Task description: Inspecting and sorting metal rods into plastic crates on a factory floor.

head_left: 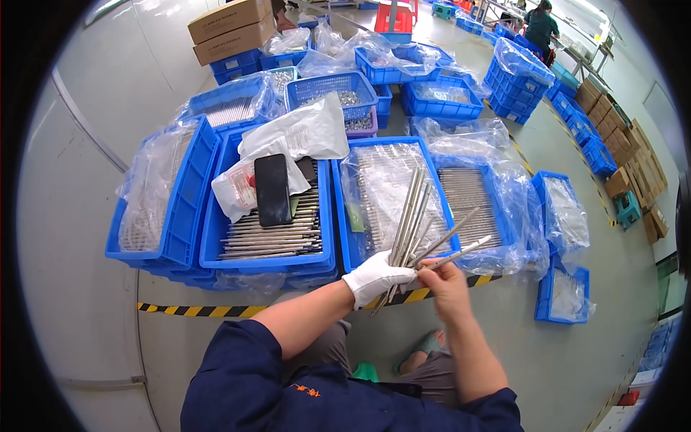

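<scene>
Factory floor (93, 302) all around, grey concrete with a black-and-yellow striped tape line (198, 311) running across it, and blue plastic crates spread out in front of the seated person. I'll use the middle crate (344, 230), the one lined with clear plastic and packed with thin metal rods, as my reference point.

Just in front of that crate, the left hand (376, 277), in a white glove, is closed around the lower end of a bundle of rods (410, 212), which fans up and out over the crate. The bare right hand (440, 277) sits right beside the glove and is pinched narrow on a couple of rods (455, 248) that splay off to the right of the bundle.

Looks to me like the sorting or checking step: a handful pulled up, and singles being picked out of the fan one at a time. I'd guess the next move needs the right fingers to slide one rod free without dragging its neighbours, while the glove keeps a firm grip so the rest don't slip.

Left of the middle crate is another crate (210, 245) with loose rods, a black phone (273, 189) and white plastic bags (302, 133) on top. Right of it sits a third crate of rods (504, 216). Far behind, cardboard boxes (232, 30) are stacked on more crates.
</scene>
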`<state>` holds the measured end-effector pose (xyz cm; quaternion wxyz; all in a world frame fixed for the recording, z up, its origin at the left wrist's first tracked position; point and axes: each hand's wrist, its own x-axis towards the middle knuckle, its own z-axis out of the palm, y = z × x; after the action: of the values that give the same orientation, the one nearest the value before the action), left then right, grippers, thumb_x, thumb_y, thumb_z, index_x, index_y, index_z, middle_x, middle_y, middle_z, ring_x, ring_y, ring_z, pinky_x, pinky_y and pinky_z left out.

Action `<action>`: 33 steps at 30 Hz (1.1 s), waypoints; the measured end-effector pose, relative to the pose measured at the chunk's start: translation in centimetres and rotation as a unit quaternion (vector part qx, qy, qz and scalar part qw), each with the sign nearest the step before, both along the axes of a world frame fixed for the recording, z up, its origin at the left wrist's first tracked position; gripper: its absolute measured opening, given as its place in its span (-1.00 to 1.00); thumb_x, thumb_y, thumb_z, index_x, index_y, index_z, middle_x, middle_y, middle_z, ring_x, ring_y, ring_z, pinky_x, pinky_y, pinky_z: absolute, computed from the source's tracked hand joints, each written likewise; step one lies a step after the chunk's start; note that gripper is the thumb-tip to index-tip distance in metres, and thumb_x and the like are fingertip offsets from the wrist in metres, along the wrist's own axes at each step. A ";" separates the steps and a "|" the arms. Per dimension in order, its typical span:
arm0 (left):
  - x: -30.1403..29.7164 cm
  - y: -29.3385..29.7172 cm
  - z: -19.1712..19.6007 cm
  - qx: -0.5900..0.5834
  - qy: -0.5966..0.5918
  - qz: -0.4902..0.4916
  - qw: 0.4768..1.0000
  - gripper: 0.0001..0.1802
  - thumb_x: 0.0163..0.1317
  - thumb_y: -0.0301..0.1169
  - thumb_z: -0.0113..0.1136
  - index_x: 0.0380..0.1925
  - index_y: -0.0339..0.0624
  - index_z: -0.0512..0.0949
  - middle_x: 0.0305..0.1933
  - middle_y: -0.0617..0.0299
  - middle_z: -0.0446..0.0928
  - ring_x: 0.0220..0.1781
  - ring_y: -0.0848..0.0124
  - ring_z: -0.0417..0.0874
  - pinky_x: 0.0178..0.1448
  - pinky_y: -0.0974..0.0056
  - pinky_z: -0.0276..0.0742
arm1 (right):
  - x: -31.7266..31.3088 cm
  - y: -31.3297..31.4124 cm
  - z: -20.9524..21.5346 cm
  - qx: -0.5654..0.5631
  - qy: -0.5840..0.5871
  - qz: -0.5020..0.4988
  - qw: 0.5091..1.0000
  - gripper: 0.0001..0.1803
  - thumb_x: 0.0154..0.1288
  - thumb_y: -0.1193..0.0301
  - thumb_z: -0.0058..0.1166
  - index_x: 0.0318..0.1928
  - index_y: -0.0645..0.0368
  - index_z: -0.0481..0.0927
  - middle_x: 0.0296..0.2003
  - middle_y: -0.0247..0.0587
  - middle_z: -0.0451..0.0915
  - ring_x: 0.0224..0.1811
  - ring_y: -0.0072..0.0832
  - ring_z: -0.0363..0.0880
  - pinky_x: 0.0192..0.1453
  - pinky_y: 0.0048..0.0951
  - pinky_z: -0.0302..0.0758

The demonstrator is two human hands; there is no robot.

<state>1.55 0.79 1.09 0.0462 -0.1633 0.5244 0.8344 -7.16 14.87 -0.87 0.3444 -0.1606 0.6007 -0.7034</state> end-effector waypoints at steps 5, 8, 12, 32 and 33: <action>0.1 -0.5 -1.4 0.010 0.000 0.036 0.999 -0.73 -0.04 -0.34 0.18 -0.31 -0.20 0.48 -0.44 0.33 0.46 -0.44 0.59 0.41 -0.36 0.46 0.35 | -0.8 -0.4 0.9 0.004 0.007 -0.041 0.999 -0.83 0.08 0.52 0.04 -0.27 0.27 0.48 -0.49 -0.30 0.51 -0.48 -0.66 0.43 -0.36 -0.64 0.39; -0.3 0.2 -1.8 -0.016 0.020 0.035 0.999 -0.72 -0.03 -0.39 0.19 -0.29 -0.24 0.47 -0.38 0.30 0.49 -0.40 0.57 0.45 -0.32 0.45 0.38 | -0.7 -0.2 0.1 0.020 -0.021 0.003 1.000 -0.85 0.07 0.52 0.04 -0.30 0.26 0.49 -0.50 -0.32 0.51 -0.50 -0.65 0.43 -0.37 -0.65 0.38; -0.3 0.5 -2.4 -0.002 0.037 0.035 0.999 -0.74 -0.01 -0.40 0.16 -0.27 -0.22 0.46 -0.38 0.30 0.48 -0.35 0.56 0.45 -0.23 0.44 0.38 | -0.5 -0.1 0.1 0.020 -0.015 -0.009 1.000 -0.87 0.10 0.50 0.01 -0.30 0.25 0.48 -0.49 -0.32 0.50 -0.51 -0.64 0.43 -0.40 -0.63 0.39; -0.7 -2.1 -1.1 0.028 0.007 0.067 0.997 -0.68 -0.10 -0.43 0.16 -0.27 -0.24 0.42 -0.48 0.26 0.42 -0.43 0.50 0.44 -0.35 0.42 0.36 | 4.5 0.2 0.0 0.090 -0.191 0.501 0.839 -0.76 0.07 0.40 0.08 -0.27 0.29 0.48 -0.40 -0.28 0.51 -0.36 -0.61 0.45 -0.22 -0.61 0.40; -0.5 -2.6 -1.6 0.029 0.023 0.090 0.995 -0.69 -0.08 -0.43 0.14 -0.27 -0.26 0.41 -0.51 0.23 0.43 -0.50 0.48 0.46 -0.40 0.43 0.38 | 4.7 0.2 0.3 0.085 -0.157 0.518 0.836 -0.78 0.06 0.41 0.09 -0.28 0.27 0.49 -0.40 -0.31 0.51 -0.37 -0.63 0.44 -0.23 -0.61 0.40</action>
<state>1.01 -1.80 -0.47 -0.0364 -0.1892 0.4836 0.8538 -2.41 15.07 -0.56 0.7604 -0.3058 0.4253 -0.3839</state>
